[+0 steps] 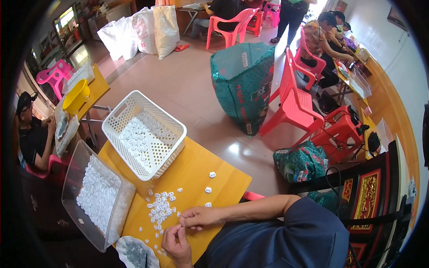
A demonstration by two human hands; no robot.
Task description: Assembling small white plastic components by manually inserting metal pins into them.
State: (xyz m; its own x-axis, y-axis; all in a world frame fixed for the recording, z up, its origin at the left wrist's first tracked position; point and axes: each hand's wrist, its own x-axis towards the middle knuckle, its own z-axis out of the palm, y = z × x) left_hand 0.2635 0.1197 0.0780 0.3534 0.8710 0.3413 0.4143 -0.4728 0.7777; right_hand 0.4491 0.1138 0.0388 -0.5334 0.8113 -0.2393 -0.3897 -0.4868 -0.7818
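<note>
Over the near edge of the yellow tabletop (214,165), my left hand (177,244) and my right hand (197,217) meet with fingertips pinched together. Whatever sits between the fingers is too small to make out. Just beyond them lies a loose heap of small white oval pieces (161,207) with dark marks. Three similar pieces lie apart toward the right edge, among them one white piece (212,175). Left of the heap, a clear plastic bin (123,212) is full of small white parts. A white dish (153,260) holds small greyish clear bits and a dark thin tool.
A white perforated basket (163,166) with white pieces inside stands at the table's far side. Beyond are a large green bag (243,89), red plastic chairs (292,102) and white sacks (166,33). Other people work at tables left and right.
</note>
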